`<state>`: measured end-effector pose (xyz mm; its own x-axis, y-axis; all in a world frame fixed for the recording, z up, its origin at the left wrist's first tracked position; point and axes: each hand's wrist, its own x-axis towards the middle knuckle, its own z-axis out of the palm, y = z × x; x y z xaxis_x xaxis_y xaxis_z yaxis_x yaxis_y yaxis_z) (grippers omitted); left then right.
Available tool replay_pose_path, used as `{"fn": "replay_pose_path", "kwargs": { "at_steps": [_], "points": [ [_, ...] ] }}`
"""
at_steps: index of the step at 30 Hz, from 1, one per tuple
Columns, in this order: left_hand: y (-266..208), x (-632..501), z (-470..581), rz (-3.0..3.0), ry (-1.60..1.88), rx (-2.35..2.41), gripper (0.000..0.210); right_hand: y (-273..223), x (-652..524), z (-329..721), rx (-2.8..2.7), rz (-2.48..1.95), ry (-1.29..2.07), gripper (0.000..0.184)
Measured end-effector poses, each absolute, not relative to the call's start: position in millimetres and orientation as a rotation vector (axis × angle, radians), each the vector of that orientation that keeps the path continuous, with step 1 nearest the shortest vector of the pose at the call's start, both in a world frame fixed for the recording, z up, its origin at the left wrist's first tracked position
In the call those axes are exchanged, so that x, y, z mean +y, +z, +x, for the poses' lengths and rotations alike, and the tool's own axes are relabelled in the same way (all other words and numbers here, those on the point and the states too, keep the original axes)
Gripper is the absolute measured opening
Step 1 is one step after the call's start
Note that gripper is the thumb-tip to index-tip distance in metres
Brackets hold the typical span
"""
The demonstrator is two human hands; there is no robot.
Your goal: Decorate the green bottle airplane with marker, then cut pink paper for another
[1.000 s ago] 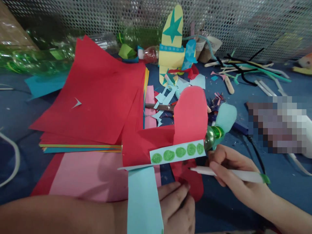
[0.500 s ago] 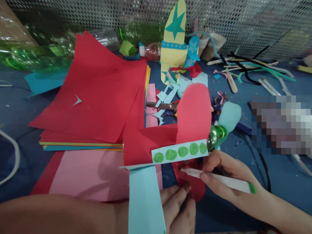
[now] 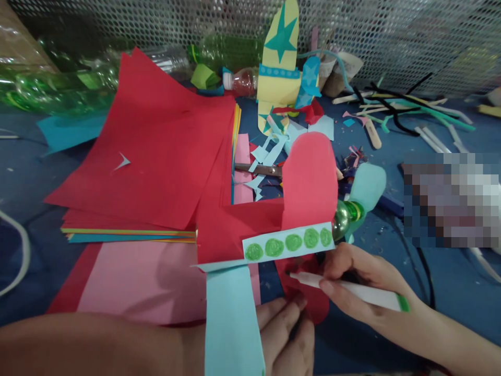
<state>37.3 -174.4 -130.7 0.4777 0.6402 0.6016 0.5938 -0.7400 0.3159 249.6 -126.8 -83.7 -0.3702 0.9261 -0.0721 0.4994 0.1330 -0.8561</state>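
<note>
A bottle model wrapped in red paper (image 3: 235,232) lies before me, its green bottle neck (image 3: 343,220) pointing right. Along its side runs a light blue strip (image 3: 288,243) with several green dots. One rounded red wing (image 3: 311,177) stands up; a lower red wing (image 3: 299,287) extends towards me. My left hand (image 3: 287,334) has its bent fingers against the lower wing, partly hidden by a light blue paper flap (image 3: 234,318). My right hand (image 3: 362,284) is closed round a white marker (image 3: 368,296) with a green end, its tip on the lower wing beside a small dark mark.
A stack of coloured paper (image 3: 156,151) lies left, with pink paper (image 3: 156,282) below it. Scissors (image 3: 260,169) rest among paper scraps behind the model. A yellow paper rocket (image 3: 278,83), green bottles (image 3: 230,52) and pipe cleaners (image 3: 403,107) line the back by a mesh panel.
The view has shifted very slightly. The marker tip has moved only a little on the lower red wing, and the dark mark there shows more clearly. Both hands keep their hold.
</note>
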Motion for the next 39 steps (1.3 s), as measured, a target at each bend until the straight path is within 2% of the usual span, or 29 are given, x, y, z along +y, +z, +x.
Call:
{"fn": "replay_pose_path", "kwargs": {
  "at_steps": [4, 14, 24, 39],
  "points": [
    [-131.3, -175.0, 35.2, 2.670, 1.106, 1.111, 0.019, -82.8, -126.0, 249.0, -1.920, -1.375, 1.170, 0.016],
    [-131.8, -175.5, 31.0, 2.721, 0.966, 1.036, 0.021, -79.5, -123.6, 246.0, -1.904, -1.388, 1.142, 0.024],
    [-131.9, -176.1, 35.1, 2.636, 1.076, 1.102, 0.020, -77.4, -122.8, 245.5, -1.928, -1.410, 1.118, 0.022],
    [-132.2, -177.3, 31.9, 2.721, 0.940, 1.027, 0.022, -79.9, -124.0, 248.3, -1.923, -1.412, 1.116, 0.024]
  ]
}}
